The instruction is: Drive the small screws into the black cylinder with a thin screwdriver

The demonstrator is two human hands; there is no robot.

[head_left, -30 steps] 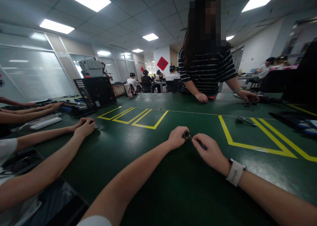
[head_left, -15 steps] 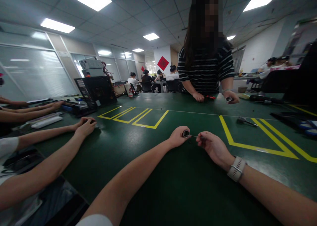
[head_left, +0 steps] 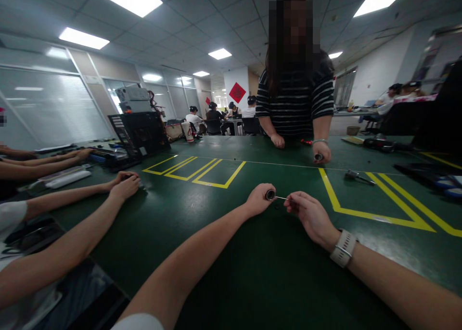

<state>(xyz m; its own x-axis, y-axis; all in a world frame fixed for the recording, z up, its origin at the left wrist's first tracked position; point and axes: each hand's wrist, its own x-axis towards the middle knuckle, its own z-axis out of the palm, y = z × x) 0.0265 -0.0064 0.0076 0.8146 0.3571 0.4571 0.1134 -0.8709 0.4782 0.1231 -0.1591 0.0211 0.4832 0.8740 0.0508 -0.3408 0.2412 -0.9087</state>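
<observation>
Two hands meet over the green table point(head_left: 224, 253); the left hand point(head_left: 258, 201) grips a small dark ring point(head_left: 270, 195), the right hand point(head_left: 310, 215) pinches a thin tool point(head_left: 283, 198) with its tip at that ring; I judge steady aim matters next; right of the ring, yellow tape point(head_left: 364, 213); no containers near.

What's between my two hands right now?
In the head view, a thin screwdriver shaft spans the gap: right hand holds the tool, its tip at the small round part held in the left hand.
</observation>
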